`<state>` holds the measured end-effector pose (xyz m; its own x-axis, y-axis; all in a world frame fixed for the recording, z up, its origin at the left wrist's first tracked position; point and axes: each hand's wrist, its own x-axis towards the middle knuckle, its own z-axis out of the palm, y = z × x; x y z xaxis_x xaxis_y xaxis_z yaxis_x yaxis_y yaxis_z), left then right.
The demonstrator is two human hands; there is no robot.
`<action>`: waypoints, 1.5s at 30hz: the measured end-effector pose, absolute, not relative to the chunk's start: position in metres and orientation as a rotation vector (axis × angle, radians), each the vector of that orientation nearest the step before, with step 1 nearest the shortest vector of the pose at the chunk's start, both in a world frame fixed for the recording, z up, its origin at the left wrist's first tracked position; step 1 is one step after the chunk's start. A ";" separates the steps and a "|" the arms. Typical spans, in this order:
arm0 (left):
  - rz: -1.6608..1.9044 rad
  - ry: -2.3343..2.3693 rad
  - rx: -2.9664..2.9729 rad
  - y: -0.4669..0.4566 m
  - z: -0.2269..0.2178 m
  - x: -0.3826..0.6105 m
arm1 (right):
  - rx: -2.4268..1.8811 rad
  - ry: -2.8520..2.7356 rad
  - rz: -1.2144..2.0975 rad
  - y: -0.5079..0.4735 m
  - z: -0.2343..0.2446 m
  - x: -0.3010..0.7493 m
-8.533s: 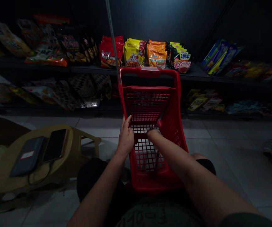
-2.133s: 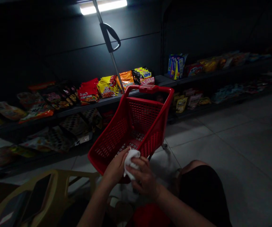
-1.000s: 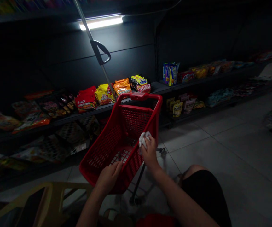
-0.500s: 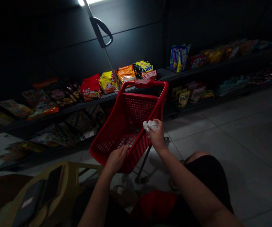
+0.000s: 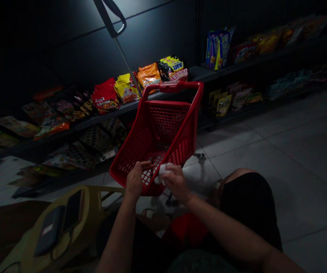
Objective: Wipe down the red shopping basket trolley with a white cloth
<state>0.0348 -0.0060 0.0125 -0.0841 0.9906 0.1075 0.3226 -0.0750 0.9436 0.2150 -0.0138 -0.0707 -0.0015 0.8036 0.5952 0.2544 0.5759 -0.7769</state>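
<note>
A red plastic shopping cart [image 5: 133, 140] with a mesh basket stands in front of me, its handle on the far side. My right hand [image 5: 177, 184] is closed round a crumpled white cloth [image 5: 164, 171] at the basket's near right corner. Motion smears the cloth and fingers a little. At the near rim my left hand [image 5: 135, 180] has its fingers stretched out to the right over the basket, with nothing seen in them. Whether it touches the rim I cannot tell.
Dark shelves beyond the cart carry snack packets, among them red packets [image 5: 105, 96] and orange packets [image 5: 149, 76]. A grey pole with a black handle [image 5: 109, 19] rises behind the cart. At lower left a yellowish stool [image 5: 91, 204] bears a phone [image 5: 72, 210] and a dark flat device [image 5: 49, 229].
My right hand has come down and left with the cloth, from the basket's right side to its near corner. My left hand has lifted slightly with fingers stretched out. The view has tilted down.
</note>
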 end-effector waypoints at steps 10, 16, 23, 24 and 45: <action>1.016 1.537 1.657 -0.003 0.011 0.048 | -0.913 -1.457 0.747 -0.068 -0.079 0.171; 0.730 1.643 1.971 -0.005 0.020 0.044 | -0.996 -1.334 0.714 -0.011 -0.075 0.211; 0.718 1.679 1.995 -0.005 0.020 0.050 | -1.209 -0.847 0.715 0.044 -0.077 0.229; 0.710 1.687 1.996 -0.005 0.020 0.050 | -1.182 -0.922 0.716 0.023 -0.081 0.218; 0.572 1.728 2.053 0.000 0.019 0.033 | -0.921 -1.418 0.643 -0.014 -0.086 0.203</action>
